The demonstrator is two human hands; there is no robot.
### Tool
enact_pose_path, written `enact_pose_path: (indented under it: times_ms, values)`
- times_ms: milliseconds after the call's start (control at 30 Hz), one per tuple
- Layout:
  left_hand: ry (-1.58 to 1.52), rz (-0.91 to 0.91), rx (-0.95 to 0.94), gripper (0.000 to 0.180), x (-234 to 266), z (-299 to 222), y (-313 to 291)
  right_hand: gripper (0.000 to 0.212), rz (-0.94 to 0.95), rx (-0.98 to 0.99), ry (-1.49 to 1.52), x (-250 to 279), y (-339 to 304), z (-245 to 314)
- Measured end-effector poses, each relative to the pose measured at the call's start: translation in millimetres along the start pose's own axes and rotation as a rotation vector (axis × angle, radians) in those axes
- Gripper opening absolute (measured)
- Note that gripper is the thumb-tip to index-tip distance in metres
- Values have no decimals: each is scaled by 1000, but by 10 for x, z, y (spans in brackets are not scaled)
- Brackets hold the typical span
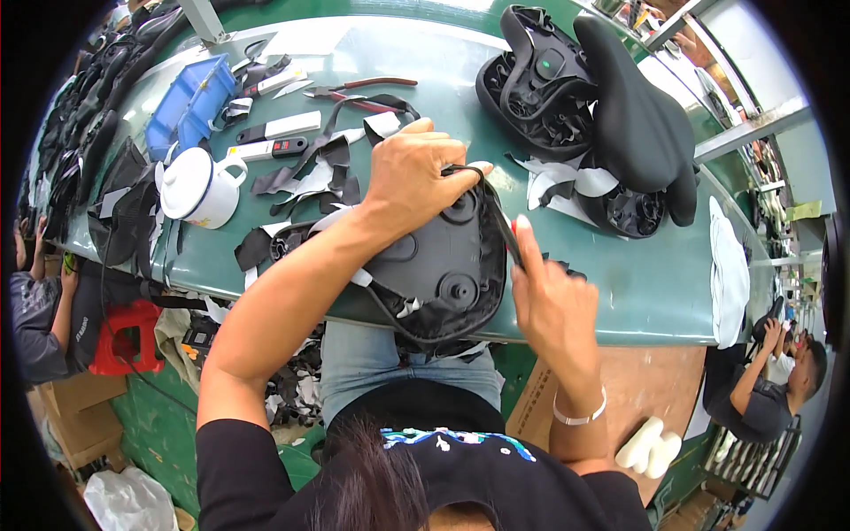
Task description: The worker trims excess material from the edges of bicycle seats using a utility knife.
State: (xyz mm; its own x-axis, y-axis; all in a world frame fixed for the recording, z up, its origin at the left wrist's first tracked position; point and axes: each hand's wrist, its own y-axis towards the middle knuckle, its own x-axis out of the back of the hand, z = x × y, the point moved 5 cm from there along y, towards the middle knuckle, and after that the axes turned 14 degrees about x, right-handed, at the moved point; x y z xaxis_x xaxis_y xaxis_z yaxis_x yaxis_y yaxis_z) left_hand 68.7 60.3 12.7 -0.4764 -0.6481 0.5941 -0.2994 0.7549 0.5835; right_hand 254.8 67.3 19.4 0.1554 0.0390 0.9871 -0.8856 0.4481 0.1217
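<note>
A black bicycle saddle [416,270] lies upside down at the table's near edge, its plastic base and fabric rim showing. My left hand [414,173] is closed over its far end, pinching a strip of black cover material [465,168] between thumb and fingers. At the saddle's right side, my right hand [553,296] is wrapped round a slim, dark-handled knife [511,239] whose blade lies close to the rim. Most of the handle is hidden in my fingers. Black and white fabric scraps [323,173] lie to the left of the saddle.
More black saddles [633,106] stand at the back right. On the left are a white lidded mug [199,188], a blue bin [188,102], cutters [299,147] and red-handled pliers [363,91]. A white cloth [728,274] lies at the right edge. Other people work at both sides.
</note>
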Motion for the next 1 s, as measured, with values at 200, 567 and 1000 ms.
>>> enact_pose_path:
  times_ms: [200,567,1000]
  values:
    - [-507,135,901,48,108,546,63,54,98,-100,56,92,-241,124]
    - [-958,31,941,67,560,-158,-1093,50,211,655,62,200,731,-381]
    - [-1321,-533,328,32,3223,1008,-851,58,445,291,-55,455,-87,-580]
